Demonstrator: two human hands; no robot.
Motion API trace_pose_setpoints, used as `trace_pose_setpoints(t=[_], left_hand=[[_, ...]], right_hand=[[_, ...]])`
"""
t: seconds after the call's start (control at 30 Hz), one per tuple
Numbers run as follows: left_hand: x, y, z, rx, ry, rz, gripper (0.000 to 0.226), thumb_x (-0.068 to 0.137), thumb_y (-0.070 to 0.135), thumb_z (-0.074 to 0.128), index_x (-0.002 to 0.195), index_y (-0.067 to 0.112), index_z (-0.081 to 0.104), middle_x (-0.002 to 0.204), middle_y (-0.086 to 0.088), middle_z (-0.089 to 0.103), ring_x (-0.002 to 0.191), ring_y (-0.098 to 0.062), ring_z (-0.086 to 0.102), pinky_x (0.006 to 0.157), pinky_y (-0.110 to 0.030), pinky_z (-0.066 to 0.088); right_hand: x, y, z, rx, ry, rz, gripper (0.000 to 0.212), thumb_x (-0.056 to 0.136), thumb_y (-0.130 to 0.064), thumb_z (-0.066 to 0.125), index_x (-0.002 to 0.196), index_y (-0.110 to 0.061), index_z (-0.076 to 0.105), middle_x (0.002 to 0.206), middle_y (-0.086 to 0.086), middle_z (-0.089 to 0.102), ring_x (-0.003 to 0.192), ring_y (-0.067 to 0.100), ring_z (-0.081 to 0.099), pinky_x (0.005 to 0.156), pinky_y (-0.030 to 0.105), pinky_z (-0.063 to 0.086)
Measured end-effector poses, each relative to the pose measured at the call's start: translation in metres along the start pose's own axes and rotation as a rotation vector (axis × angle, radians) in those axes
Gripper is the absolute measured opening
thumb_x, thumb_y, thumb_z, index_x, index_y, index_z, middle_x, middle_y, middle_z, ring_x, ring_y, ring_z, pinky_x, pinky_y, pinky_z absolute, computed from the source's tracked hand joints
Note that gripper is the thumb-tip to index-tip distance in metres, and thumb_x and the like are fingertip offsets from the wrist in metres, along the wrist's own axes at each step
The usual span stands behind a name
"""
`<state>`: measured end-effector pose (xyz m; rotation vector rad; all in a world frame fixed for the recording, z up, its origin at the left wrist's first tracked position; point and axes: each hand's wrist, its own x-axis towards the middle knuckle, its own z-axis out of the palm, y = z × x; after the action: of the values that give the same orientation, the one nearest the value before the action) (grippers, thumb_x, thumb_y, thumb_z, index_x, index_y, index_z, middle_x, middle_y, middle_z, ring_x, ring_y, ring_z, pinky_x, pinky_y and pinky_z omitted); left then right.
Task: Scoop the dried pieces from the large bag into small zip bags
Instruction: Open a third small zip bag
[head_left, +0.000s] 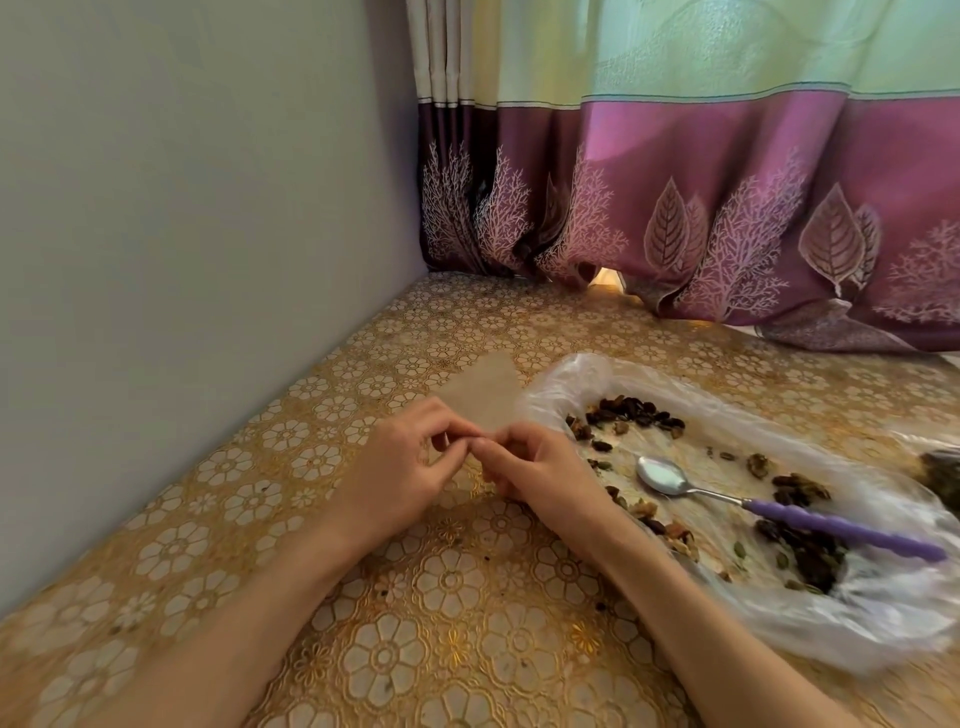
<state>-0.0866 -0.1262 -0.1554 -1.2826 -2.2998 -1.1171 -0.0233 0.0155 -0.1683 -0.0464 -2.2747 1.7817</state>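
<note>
Both hands meet mid-bench: left hand (400, 462) and right hand (540, 470) each pinch the near edge of a small zip bag (480, 392). Right of them, the big bag (571, 379) lies open, pieces (631, 413) scattered inside, spoon (670, 478) on top.

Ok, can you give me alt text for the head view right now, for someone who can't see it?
Both hands, left hand and right hand, pinch the edge of a small clear zip bag over a gold floral tablecloth. To the right, a purple-handled spoon lies in the opened large bag among scattered dried pieces; a purple curtain hangs behind.
</note>
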Motion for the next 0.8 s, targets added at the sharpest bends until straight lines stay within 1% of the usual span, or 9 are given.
trace_pose_setpoints(t=[0.1,0.2,0.3,0.5,0.57,0.6,0.67,0.73,0.8], left_hand=[[0.000,0.000,-0.001,0.048,0.025,0.018,0.004,0.083,0.011,0.066,0.085,0.013,0.069,0.077,0.008,0.059,0.072,-0.006,0.054,0.067,-0.010,0.039],[0.000,0.000,0.000,0.107,0.039,0.037,0.003,0.084,0.014,0.064,0.082,0.013,0.066,0.076,0.012,0.056,0.074,0.000,0.052,0.070,-0.012,0.040],[0.000,0.000,0.001,0.151,0.039,0.042,0.003,0.085,0.014,0.064,0.083,0.014,0.065,0.075,0.014,0.052,0.075,0.003,0.049,0.072,-0.011,0.039],[0.000,-0.002,0.000,0.105,0.014,-0.012,0.004,0.084,0.016,0.064,0.083,0.014,0.067,0.078,0.007,0.060,0.080,-0.006,0.052,0.076,-0.010,0.036],[0.000,-0.002,0.000,0.099,0.016,-0.028,0.004,0.085,0.015,0.064,0.083,0.013,0.067,0.078,0.005,0.060,0.080,-0.008,0.052,0.074,-0.012,0.038],[0.000,-0.001,0.000,0.094,0.032,-0.035,0.004,0.085,0.015,0.063,0.084,0.013,0.066,0.078,0.005,0.060,0.078,-0.007,0.052,0.072,-0.012,0.038],[0.001,0.002,-0.001,0.081,0.105,-0.045,0.004,0.087,0.013,0.060,0.085,0.013,0.065,0.078,0.005,0.059,0.072,-0.004,0.052,0.067,-0.012,0.040],[0.002,0.004,-0.004,0.103,0.201,-0.033,0.005,0.088,0.010,0.058,0.087,0.010,0.063,0.078,0.002,0.058,0.069,-0.006,0.054,0.066,-0.017,0.044],[0.001,0.004,-0.009,0.140,0.254,-0.006,0.004,0.087,0.007,0.058,0.088,0.007,0.062,0.077,0.000,0.059,0.066,-0.009,0.055,0.065,-0.020,0.046]], right_hand=[[0.000,0.001,0.000,-0.030,-0.020,-0.029,0.012,0.093,-0.022,0.057,0.085,-0.015,0.063,0.067,-0.006,0.060,0.054,-0.002,0.050,0.056,0.013,0.040],[0.000,0.002,0.002,-0.063,-0.012,-0.068,0.013,0.093,-0.022,0.056,0.082,-0.020,0.064,0.065,-0.007,0.059,0.054,-0.005,0.051,0.058,0.015,0.041],[0.000,0.002,0.003,-0.087,-0.011,-0.079,0.016,0.094,-0.020,0.055,0.080,-0.023,0.062,0.066,-0.008,0.059,0.054,-0.006,0.051,0.058,0.013,0.043],[-0.001,0.001,0.003,-0.213,-0.024,-0.091,0.021,0.094,-0.018,0.055,0.076,-0.029,0.057,0.067,-0.010,0.057,0.054,-0.008,0.048,0.059,0.009,0.040],[-0.001,0.001,0.003,-0.238,-0.022,-0.084,0.021,0.094,-0.018,0.056,0.076,-0.029,0.057,0.068,-0.011,0.057,0.055,-0.008,0.049,0.058,0.008,0.040],[-0.001,0.001,0.004,-0.239,-0.009,-0.077,0.020,0.094,-0.019,0.056,0.076,-0.028,0.058,0.068,-0.011,0.057,0.056,-0.006,0.050,0.058,0.009,0.040],[0.000,0.002,0.005,-0.205,0.051,-0.053,0.019,0.092,-0.020,0.056,0.073,-0.022,0.059,0.065,-0.008,0.059,0.057,0.002,0.051,0.059,0.016,0.042],[0.001,0.003,0.006,-0.135,0.132,0.002,0.022,0.089,-0.019,0.057,0.068,-0.018,0.061,0.058,-0.008,0.059,0.052,0.004,0.051,0.057,0.023,0.044],[0.003,0.002,0.006,-0.041,0.201,0.076,0.022,0.088,-0.018,0.056,0.067,-0.015,0.061,0.052,-0.008,0.058,0.046,0.004,0.049,0.054,0.024,0.043]])
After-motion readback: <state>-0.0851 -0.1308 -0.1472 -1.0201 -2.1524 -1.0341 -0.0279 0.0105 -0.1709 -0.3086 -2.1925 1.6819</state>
